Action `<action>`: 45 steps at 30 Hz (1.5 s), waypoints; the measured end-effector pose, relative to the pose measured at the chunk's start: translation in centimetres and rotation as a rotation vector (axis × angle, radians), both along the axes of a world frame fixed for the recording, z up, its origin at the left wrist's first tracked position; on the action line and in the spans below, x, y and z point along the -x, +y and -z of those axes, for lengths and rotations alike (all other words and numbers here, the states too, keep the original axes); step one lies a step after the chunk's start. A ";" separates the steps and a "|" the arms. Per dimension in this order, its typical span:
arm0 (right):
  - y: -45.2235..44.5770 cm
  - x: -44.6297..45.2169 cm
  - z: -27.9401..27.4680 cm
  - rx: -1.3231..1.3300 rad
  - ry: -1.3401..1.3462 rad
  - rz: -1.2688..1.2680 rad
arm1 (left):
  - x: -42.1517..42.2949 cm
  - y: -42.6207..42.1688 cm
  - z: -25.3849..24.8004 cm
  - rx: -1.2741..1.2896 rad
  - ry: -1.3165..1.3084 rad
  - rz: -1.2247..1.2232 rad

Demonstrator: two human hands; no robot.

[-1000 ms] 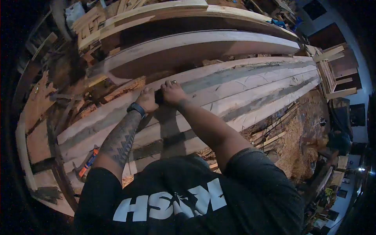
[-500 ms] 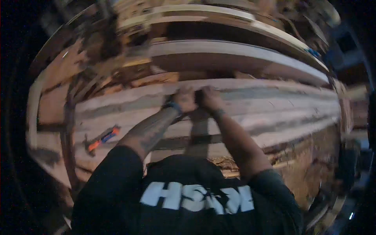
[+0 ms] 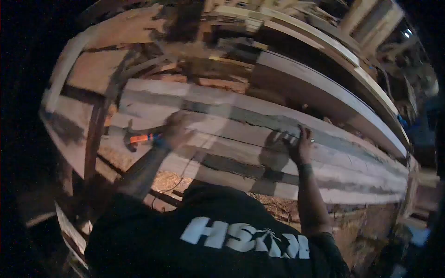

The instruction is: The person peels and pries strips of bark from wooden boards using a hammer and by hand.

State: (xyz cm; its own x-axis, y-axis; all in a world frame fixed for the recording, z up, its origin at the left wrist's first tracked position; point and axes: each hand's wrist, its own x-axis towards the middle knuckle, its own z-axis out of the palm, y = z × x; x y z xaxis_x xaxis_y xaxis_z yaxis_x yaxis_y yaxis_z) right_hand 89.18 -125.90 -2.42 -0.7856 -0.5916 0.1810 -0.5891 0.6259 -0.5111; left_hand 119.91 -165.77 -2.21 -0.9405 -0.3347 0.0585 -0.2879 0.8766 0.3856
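Note:
My left hand [image 3: 178, 131], smeared by motion, is over the left part of the pale wooden boards [image 3: 333, 157]. Its fingers look spread, and nothing shows between them. Just beside its wrist lies a hammer [image 3: 141, 138] with an orange and blue handle, its dark head to the left; the wrist overlaps the handle's end. Farther right, my right hand [image 3: 300, 146] is at the boards with fingers apart and slightly curled, casting a shadow. A small bright spot shows at its outer side, too tiny to identify.
Behind the boards, a long thick beam [image 3: 324, 99] runs parallel, with more stacked timber [image 3: 306, 34] beyond. Wooden framing [image 3: 92, 134] stands at left. Wood shavings [image 3: 169, 181] lie below the near edge. A thin dark cord or strand crosses the boards near my left hand.
My hands have parted from the middle of the boards: the left moved left toward the hammer, the right moved right. The view has turned, so the boards now slant down to the right.

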 end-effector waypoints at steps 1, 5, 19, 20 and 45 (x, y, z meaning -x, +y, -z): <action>0.4 -1.6 0.7 0.009 -0.008 0.019 | -4.2 -2.0 2.5 0.145 0.038 -0.090; 1.6 -9.3 1.1 0.069 -0.039 -0.107 | -11.9 -6.2 5.9 0.307 -0.183 0.048; -9.3 -20.6 -12.0 0.634 -0.616 -0.396 | 6.6 6.3 -10.5 -0.165 0.381 0.794; -9.0 -20.2 -12.6 0.687 -0.400 -0.404 | 8.9 8.1 -11.7 -0.133 0.526 0.836; 8.9 -3.3 3.0 0.600 -0.303 -0.387 | 22.5 15.6 6.1 0.210 -0.130 0.137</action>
State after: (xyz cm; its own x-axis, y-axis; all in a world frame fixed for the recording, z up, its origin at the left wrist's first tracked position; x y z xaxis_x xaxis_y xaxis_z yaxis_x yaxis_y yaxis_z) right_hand 92.53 -116.97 -5.39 -0.6092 -0.7027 0.3676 -0.4900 -0.0308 -0.8712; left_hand 97.42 -150.16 -8.30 -0.9803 -0.1972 -0.0110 -0.1965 0.9676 0.1586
